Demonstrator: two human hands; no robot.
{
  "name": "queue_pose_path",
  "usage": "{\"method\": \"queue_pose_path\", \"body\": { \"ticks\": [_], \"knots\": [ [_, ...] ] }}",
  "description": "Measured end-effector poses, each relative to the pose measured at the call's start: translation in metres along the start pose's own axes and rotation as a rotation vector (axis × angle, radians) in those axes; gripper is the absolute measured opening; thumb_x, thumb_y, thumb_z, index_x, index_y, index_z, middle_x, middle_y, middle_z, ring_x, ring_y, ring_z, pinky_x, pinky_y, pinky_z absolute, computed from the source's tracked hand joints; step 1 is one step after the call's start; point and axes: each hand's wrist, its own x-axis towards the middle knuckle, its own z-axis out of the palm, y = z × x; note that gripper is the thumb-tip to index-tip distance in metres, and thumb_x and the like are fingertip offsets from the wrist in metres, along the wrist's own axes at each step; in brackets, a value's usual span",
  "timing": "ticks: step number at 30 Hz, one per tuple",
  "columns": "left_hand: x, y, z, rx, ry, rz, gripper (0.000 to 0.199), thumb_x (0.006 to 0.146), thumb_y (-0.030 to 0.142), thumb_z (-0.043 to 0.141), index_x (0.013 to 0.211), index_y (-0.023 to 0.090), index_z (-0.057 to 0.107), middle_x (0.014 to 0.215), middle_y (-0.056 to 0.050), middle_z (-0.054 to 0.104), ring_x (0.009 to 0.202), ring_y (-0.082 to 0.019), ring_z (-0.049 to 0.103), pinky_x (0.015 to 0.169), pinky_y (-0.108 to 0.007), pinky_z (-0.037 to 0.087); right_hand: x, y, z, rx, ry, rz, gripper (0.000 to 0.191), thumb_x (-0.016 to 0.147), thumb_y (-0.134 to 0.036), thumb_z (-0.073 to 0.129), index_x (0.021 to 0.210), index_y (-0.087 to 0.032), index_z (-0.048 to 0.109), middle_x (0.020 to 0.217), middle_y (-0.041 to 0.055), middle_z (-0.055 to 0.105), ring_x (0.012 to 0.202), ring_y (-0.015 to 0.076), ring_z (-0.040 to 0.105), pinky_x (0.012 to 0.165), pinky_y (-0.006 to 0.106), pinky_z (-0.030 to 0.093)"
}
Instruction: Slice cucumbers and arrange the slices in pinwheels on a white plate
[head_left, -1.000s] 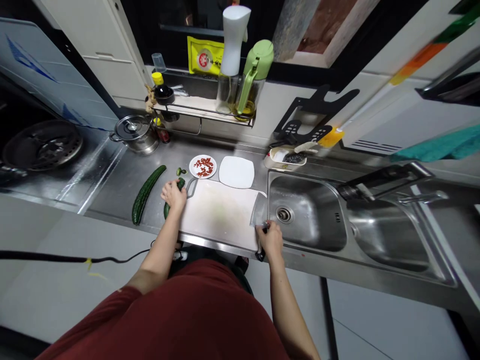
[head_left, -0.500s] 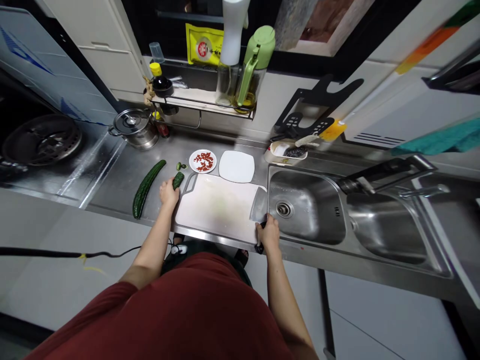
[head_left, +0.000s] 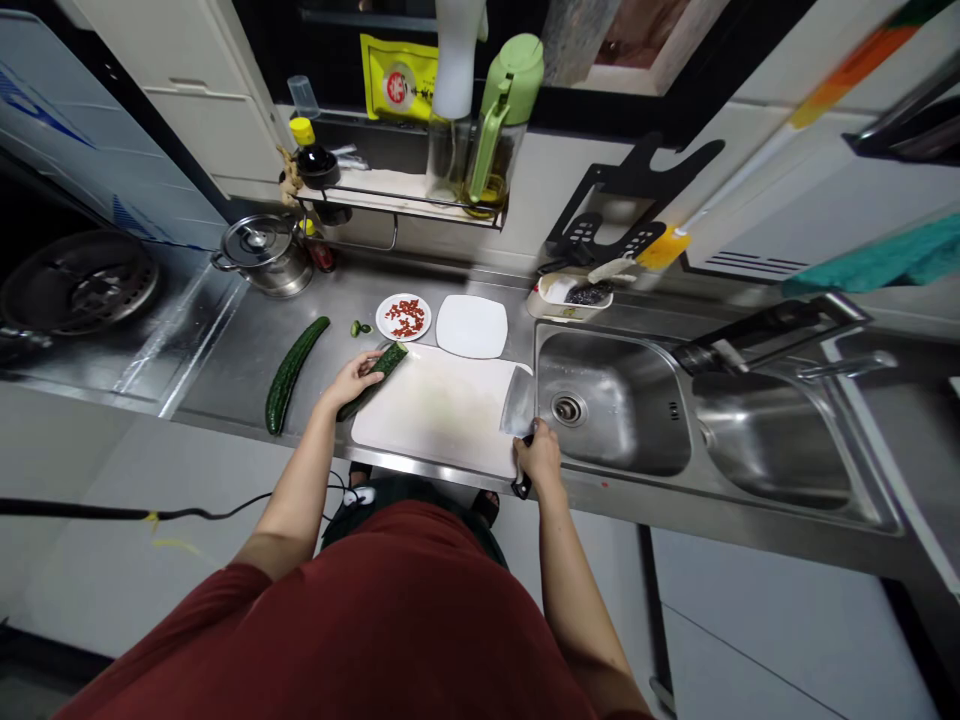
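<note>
My left hand [head_left: 354, 382] grips a dark green cucumber [head_left: 385, 366] slanted over the left edge of the white cutting board [head_left: 435, 410]. The cucumber's upper end looks cut. At the board's right side, my right hand [head_left: 541, 455] is closed on the black handle of a cleaver [head_left: 517, 402], whose wide blade lies flat on the board. A second, whole cucumber [head_left: 294, 375] rests on the steel counter to the left. Small green cucumber pieces [head_left: 357, 328] sit behind my left hand, beside a white plate of chopped red bits [head_left: 403, 317].
Behind the board is a white square plate [head_left: 472, 326]. To the right are a steel sink [head_left: 622, 410] and a caddy [head_left: 570, 300]. A lidded pot [head_left: 264, 257] stands back left, below a shelf with bottles [head_left: 405, 205].
My left hand has lifted the cucumber from the counter and moved right, bringing it over the board's left edge. My right hand stays on the cleaver handle.
</note>
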Motion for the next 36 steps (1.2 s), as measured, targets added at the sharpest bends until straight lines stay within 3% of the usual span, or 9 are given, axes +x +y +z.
{"method": "queue_pose_path", "body": {
  "ticks": [7, 13, 21, 29, 36],
  "knots": [
    [0.003, -0.002, 0.027, -0.015, -0.237, -0.072, 0.065, 0.074, 0.044, 0.066, 0.130, 0.016, 0.048, 0.117, -0.009, 0.062, 0.104, -0.021, 0.059, 0.091, -0.035, 0.045, -0.003, 0.002, -0.006, -0.005, -0.013, 0.015, 0.053, 0.082, -0.027, 0.057, 0.132, -0.009, 0.046, 0.120, 0.0172, 0.054, 0.103, 0.0245, 0.057, 0.086, 0.029, 0.041],
    [0.008, -0.009, 0.043, 0.119, -0.332, 0.025, 0.056, 0.079, 0.041, 0.059, 0.128, 0.016, 0.050, 0.116, -0.008, 0.062, 0.104, -0.020, 0.058, 0.093, -0.036, 0.044, -0.004, -0.002, -0.010, 0.043, 0.033, -0.010, 0.049, 0.075, -0.028, 0.062, 0.120, -0.011, 0.050, 0.112, 0.0144, 0.057, 0.098, 0.0233, 0.058, 0.082, 0.028, 0.041],
    [0.011, -0.006, 0.048, 0.441, -0.313, 0.183, 0.046, 0.082, 0.033, 0.055, 0.125, 0.017, 0.058, 0.122, -0.010, 0.061, 0.110, -0.022, 0.056, 0.099, -0.038, 0.042, -0.004, -0.011, -0.015, 0.096, -0.032, -0.027, 0.039, 0.077, -0.027, 0.056, 0.113, -0.016, 0.046, 0.084, 0.0055, 0.063, 0.076, 0.0208, 0.058, 0.067, 0.026, 0.037],
    [0.007, 0.012, 0.050, 0.596, -0.361, 0.181, 0.042, 0.085, 0.030, 0.052, 0.127, 0.029, 0.057, 0.126, -0.002, 0.062, 0.112, -0.021, 0.056, 0.097, -0.035, 0.042, -0.007, -0.020, -0.015, 0.067, -0.078, -0.071, 0.035, 0.082, -0.027, 0.048, 0.115, -0.016, 0.045, 0.084, 0.0061, 0.064, 0.074, 0.0209, 0.058, 0.064, 0.026, 0.034],
    [-0.007, 0.019, 0.059, 0.744, -0.297, 0.177, 0.048, 0.092, 0.028, 0.040, 0.138, 0.036, 0.046, 0.124, -0.001, 0.058, 0.111, -0.019, 0.054, 0.099, -0.033, 0.040, -0.022, -0.056, -0.017, -0.099, -0.158, -0.194, 0.033, 0.099, -0.038, 0.027, 0.112, -0.018, 0.050, 0.091, 0.0104, 0.067, 0.085, 0.0223, 0.062, 0.069, 0.028, 0.036]
  ]
}}
